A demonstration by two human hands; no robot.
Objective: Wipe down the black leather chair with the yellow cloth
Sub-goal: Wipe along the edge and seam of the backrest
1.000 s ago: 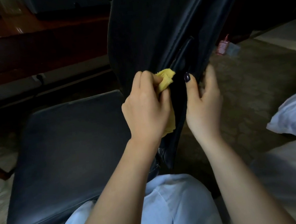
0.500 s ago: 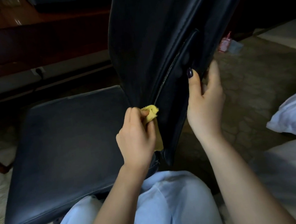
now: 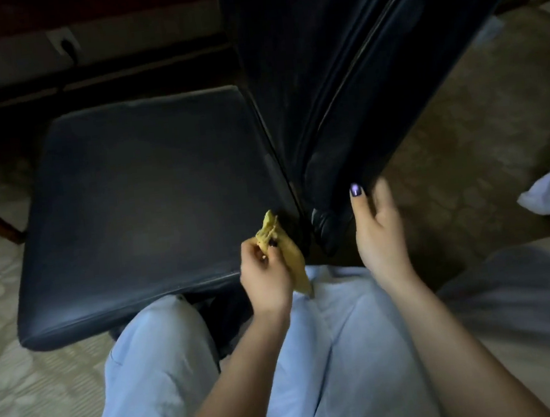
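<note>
Left hand (image 3: pixel 266 271) grip clenched round yellow cloth (image 3: pixel 282 246) beside seat-back seam; right hand (image 3: pixel 378 228) grasps backrest (image 3: pixel 340 101) edge. Mid-wipe, likely; next, cloth across seat (image 3: pixel 148 193)

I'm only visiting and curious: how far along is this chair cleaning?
Done, seemingly: the side edge of the backrest, which the cloth has just run down. In hand: the left hand grips the bunched cloth at the rear corner of the seat, while the right hand holds the backrest's lower edge. Left, probably: the broad seat, whose leather looks dull and hazy.
</note>
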